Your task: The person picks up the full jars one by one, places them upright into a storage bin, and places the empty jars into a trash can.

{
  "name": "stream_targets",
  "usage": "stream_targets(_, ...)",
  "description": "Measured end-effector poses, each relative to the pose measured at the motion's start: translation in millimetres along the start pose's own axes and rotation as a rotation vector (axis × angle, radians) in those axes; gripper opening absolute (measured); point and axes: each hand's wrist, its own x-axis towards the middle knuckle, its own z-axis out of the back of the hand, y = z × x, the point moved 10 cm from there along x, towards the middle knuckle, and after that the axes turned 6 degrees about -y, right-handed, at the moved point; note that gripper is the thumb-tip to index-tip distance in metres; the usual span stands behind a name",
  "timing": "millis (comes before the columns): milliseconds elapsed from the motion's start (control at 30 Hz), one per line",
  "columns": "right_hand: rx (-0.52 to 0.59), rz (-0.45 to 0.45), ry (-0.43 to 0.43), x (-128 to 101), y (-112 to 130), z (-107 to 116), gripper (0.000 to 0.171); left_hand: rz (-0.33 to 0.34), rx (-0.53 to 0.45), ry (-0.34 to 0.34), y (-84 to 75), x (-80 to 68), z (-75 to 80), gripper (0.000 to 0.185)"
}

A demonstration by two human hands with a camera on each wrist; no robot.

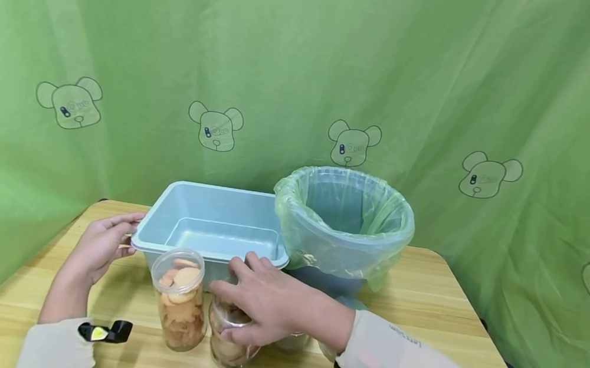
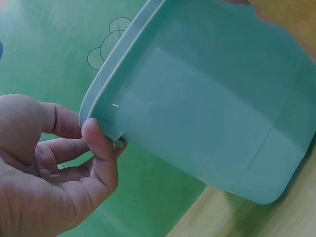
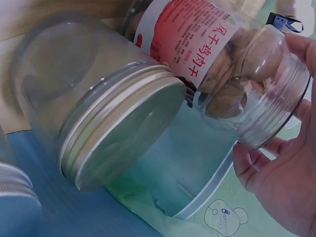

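Observation:
My left hand (image 1: 102, 248) pinches the left end of the rim of a light blue plastic tub (image 1: 229, 207); in the left wrist view its fingers bend round the rim's corner (image 2: 89, 111). In front of the tub, my right hand (image 1: 273, 300) grips the top of a clear jar (image 1: 228, 346) from above. Brown rounded pieces fill this jar, and the right wrist view shows its red and white label (image 3: 182, 39). Just left of it stands a tall clear jar of pale orange biscuits (image 1: 181, 309). The right hand's fingers partly hide the held jar's mouth.
A blue bin (image 1: 328, 282) lined with a green plastic bag (image 1: 342, 251) stands against the tub's right side. Near the held jar is a clear jar with a metal lid (image 3: 128, 133), with another lidded jar (image 3: 17, 197) beside it. A green curtain (image 1: 307, 61) hangs behind the table.

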Motion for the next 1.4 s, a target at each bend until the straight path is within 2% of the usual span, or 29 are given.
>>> stream_targets(167, 0.009, 0.014, 0.012, 0, 1, 0, 0.065, 0.003, -0.014, 0.007, 1.7, 0.2, 0.8, 0.051)
stream_targets(400, 0.016, 0.033, 0.031, -1, 3, 1, 0.061, -0.007, -0.094, 0.038, 0.2, -0.8, 0.5, 0.051)
stream_targets(600, -0.003, 0.054, 0.000, 1, 3, 9, 0.062, -0.013, -0.130, 0.066, -0.3, -1.9, 0.9, 0.051)
stream_targets(867, 0.061, 0.021, 0.026, 4, -8, 27, 0.062, -0.009, -0.144, 0.072, 0.4, -2.3, 2.1, 0.051)
stream_targets(1100, 0.110, -0.014, 0.014, 8, -17, 47, 0.056, -0.014, -0.144, 0.076, -0.3, -2.5, 2.3, 0.052)
stream_targets(1400, 0.097, -0.037, 0.001, 13, -30, 74, 0.057, -0.012, -0.154, 0.080, 0.1, -1.5, 1.9, 0.052)
